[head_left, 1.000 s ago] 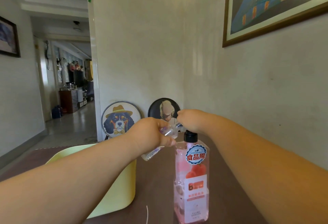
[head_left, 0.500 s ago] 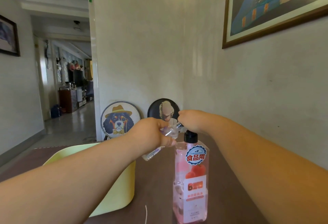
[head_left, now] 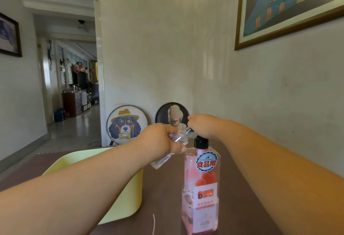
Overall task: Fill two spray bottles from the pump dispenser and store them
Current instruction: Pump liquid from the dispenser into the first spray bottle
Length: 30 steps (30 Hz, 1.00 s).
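1. Far left: hallway with glossy grey floor (head_left: pixel 74 128), dark-framed picture (head_left: pixel 9 35) on the wall.
2. Lower left: pale yellow plastic tub (head_left: pixel 128 201) on dark brown table (head_left: pixel 167 197).
3. Centre: left hand (head_left: pixel 160 141) wrapped around small clear spray bottle (head_left: pixel 173 147), tilted, neck toward the pump.
4. Centre right: right hand (head_left: pixel 201 125) closed over the pump head of tall pink-liquid pump dispenser bottle (head_left: pixel 202 188), upright on the table.
5. Behind: round dog-portrait plaque (head_left: pixel 126 124) against cream wall.
6. Upper right: wood-framed painting (head_left: pixel 290 6).

Home: framed painting (head_left: pixel 290 6), hallway cabinet (head_left: pixel 71 103)
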Tool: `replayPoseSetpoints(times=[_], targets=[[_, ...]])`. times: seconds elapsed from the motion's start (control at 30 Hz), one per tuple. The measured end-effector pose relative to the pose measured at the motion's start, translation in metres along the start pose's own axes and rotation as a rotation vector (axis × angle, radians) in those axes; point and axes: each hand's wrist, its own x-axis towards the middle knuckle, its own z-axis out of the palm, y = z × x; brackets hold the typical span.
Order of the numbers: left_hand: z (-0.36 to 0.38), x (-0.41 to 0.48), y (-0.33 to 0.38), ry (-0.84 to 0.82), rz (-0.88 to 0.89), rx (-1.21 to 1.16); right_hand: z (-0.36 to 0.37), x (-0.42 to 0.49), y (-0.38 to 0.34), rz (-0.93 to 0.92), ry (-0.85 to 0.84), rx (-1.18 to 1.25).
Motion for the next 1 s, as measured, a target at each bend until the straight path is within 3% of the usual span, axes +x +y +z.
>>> replayPoseSetpoints(times=[0.13,0.33,0.63,0.8,1.0], targets=[[-0.006,0.001,0.003,0.019,-0.003,-0.062,-0.009,-0.002,0.006,0.007,0.044,0.025],[0.000,0.000,0.000,-0.030,-0.039,-0.027,0.001,-0.001,-0.005,0.005,-0.046,-0.030],[0.009,0.002,-0.007,-0.022,-0.067,-0.265,-0.001,-0.006,-0.006,0.116,0.023,0.142],[0.013,0.004,-0.015,-0.058,-0.119,-0.431,-0.007,-0.006,0.001,0.174,0.187,0.409],[0.013,-0.005,-0.020,-0.053,-0.152,-0.611,-0.007,-0.012,-0.004,0.233,0.423,0.475]])
